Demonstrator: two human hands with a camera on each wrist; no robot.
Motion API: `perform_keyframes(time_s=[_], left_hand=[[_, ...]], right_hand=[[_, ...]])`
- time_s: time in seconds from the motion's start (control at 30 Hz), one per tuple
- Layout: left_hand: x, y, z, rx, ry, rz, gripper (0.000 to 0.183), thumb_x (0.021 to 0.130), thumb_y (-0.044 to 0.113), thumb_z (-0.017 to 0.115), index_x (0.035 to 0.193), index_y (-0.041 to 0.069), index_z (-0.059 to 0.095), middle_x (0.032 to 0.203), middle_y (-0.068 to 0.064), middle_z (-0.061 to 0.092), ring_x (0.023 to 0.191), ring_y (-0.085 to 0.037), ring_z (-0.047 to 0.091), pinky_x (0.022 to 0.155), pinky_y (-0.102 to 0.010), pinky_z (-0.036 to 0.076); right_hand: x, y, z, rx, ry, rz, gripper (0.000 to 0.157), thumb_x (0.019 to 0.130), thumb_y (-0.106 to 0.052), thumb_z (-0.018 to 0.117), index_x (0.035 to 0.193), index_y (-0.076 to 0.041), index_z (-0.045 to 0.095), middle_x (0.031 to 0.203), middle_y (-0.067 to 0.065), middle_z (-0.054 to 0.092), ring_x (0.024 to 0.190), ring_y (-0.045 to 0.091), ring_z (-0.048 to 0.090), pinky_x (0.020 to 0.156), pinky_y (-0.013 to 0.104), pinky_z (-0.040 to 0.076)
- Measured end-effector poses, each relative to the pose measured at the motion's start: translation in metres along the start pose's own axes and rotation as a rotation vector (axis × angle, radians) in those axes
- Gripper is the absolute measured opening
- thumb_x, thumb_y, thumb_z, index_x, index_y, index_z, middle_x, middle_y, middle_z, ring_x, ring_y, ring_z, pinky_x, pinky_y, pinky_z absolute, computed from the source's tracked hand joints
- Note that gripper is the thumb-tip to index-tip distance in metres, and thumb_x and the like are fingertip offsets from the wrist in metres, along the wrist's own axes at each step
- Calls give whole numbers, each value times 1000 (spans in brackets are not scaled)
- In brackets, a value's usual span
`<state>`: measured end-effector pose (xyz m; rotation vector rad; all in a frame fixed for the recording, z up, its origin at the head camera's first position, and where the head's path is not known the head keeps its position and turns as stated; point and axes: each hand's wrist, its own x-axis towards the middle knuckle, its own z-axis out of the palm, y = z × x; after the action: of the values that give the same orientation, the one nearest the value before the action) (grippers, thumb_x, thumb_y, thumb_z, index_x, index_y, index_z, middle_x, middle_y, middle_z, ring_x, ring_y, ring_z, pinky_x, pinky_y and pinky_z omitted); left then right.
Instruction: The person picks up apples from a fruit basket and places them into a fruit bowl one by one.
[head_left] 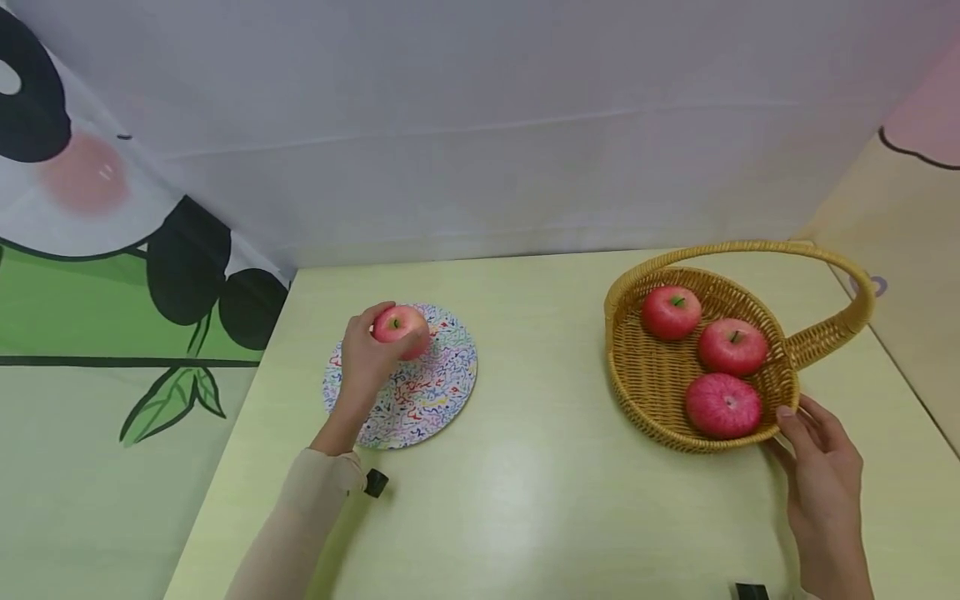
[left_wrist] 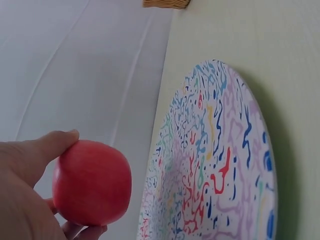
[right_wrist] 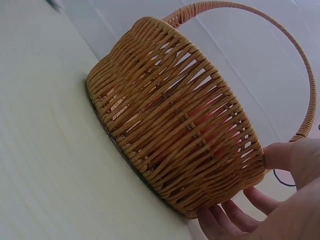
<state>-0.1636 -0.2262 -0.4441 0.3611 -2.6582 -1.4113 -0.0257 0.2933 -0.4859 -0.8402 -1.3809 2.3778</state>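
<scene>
My left hand (head_left: 367, 354) grips a red apple (head_left: 401, 330) between thumb and fingers. In the left wrist view that apple (left_wrist: 92, 183) hangs above a round plate (left_wrist: 215, 165) patterned with coloured squiggles. A woven basket (head_left: 645, 392) with a tall arched handle stands on the right of the table. Inside it lie three apples: one at the back (head_left: 671, 312), one in the middle (head_left: 732, 346) and a streaked pinkish one (head_left: 723, 406) in front. My right hand (head_left: 821, 467) holds the basket's near right side, thumb at the rim and fingers lower on the wicker wall.
The pale yellow table (head_left: 525, 467) runs back to a white cloth wall (head_left: 480, 167). A printed cartoon backdrop (head_left: 82, 308) covers the left side, and a cream panel (head_left: 915, 275) borders the right.
</scene>
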Motion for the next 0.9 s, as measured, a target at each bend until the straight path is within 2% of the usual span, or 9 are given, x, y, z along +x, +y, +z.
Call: perform_keyframes(time_s=[0.17, 0.33, 0.47, 0.73, 0.9], left_hand=[[6, -8, -1, -78, 27, -77, 71, 86, 24, 83, 150, 15, 54, 148, -17, 48, 134, -35, 52, 108, -52, 54], [11, -12, -2, -167, 5, -168, 75, 89, 21, 83, 155, 18, 49, 158, -16, 40, 143, -36, 46, 113, -52, 50], [13, -16, -2, -186, -1, -220, 76, 90, 19, 82, 157, 19, 46, 162, -16, 36, 147, -37, 43, 116, -52, 48], [17, -26, 0, -168, -20, -211, 76, 91, 19, 82, 158, 18, 45, 163, -15, 38, 148, -37, 42, 118, -52, 46], [22, -25, -2, -101, -90, -176, 78, 93, 20, 79, 161, 16, 40, 163, -18, 36, 148, -40, 41, 116, -54, 47]], right_hand=[[0, 0, 1, -10, -1, 0, 33, 99, -4, 69, 130, -16, 69, 104, -6, 75, 95, 5, 69, 69, 22, 61], [0, 0, 1, 3, -2, -1, 33, 99, -3, 68, 130, -16, 69, 104, -5, 76, 96, 5, 70, 69, 22, 61], [0, 1, -1, -8, 2, 4, 33, 99, -4, 68, 130, -17, 69, 104, -6, 76, 96, 5, 70, 69, 22, 61], [0, 1, -1, -31, 7, -3, 32, 99, -5, 69, 129, -18, 69, 103, -7, 75, 92, 5, 69, 69, 22, 61], [0, 1, -1, -22, -8, -9, 32, 99, -5, 68, 129, -17, 69, 103, -7, 75, 93, 5, 69, 70, 22, 61]])
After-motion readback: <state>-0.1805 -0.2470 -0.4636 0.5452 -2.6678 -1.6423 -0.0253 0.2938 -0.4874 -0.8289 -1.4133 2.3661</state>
